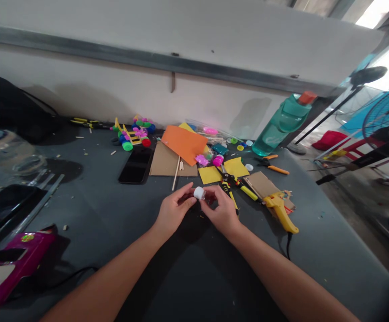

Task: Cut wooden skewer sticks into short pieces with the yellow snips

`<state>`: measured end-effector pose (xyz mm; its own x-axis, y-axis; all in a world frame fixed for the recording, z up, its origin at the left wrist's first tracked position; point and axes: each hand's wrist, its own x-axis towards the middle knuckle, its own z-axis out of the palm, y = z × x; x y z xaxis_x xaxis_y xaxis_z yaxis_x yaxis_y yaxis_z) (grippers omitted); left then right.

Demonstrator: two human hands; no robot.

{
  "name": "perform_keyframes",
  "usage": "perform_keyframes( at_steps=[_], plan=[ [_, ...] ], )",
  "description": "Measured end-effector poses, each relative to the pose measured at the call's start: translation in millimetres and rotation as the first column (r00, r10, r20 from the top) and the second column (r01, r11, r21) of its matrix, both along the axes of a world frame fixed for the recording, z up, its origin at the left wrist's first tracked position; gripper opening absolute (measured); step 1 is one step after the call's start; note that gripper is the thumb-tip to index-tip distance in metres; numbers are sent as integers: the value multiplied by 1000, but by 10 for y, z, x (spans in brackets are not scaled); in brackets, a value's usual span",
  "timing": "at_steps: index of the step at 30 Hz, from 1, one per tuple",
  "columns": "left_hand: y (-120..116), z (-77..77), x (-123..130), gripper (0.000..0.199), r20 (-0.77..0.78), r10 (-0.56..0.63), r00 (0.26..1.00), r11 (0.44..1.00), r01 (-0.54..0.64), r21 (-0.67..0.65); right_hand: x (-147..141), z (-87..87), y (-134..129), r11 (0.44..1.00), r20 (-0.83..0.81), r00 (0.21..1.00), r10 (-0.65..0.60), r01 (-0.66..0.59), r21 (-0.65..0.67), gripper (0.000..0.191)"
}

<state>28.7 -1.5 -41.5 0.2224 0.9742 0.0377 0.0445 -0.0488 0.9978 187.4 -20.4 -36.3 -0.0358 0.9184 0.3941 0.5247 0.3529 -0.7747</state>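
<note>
A small white cap (199,193) with a clear part at its right side is held above the dark table, between both hands. My left hand (174,209) pinches it from the left with thumb and fingertips. On the right, my right hand (221,209) grips the clear part, which its fingers mostly hide. Just beyond the hands lie thin wooden sticks (176,173), brown cardboard (159,160), an orange sheet (185,144) and yellow paper pieces (209,175). Black-and-yellow pliers (230,190) rest beside my right hand.
A phone (136,165) and colourful cap-wheeled models (132,134) stand left of the cardboard. On the right are a yellow glue gun (281,212) with a cord, orange-handled pliers (271,164) and a leaning teal bottle (280,125). A magenta device (23,259) sits at lower left.
</note>
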Motion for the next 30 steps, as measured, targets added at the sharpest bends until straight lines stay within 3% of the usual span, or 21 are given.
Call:
perform_keyframes(
  at_steps=[5,11,16,23,27,30],
  plan=[
    [-22,18,30,42,11,56,998,998,-56,-26,-38,-11,-20,989,153,988,17,-39,143,31],
    [-32,70,-1,32,24,50,998,999,-50,-6,-36,-7,-51,983,113,993,-29,8,184,35],
    [-16,113,-39,30,74,12,997,999,-14,28,0,4,-52,983,50,997,-52,42,179,32],
    [-22,89,-15,33,288,-12,958,984,63,-167,29,71,-73,980,36,996,-82,74,182,19],
    [-29,75,-6,32,372,-19,928,975,99,-198,24,99,-81,992,29,1000,-12,8,128,26],
    [-31,85,-7,32,316,-21,949,979,83,-184,-1,87,-80,995,36,998,44,-47,85,31]
  ],
)
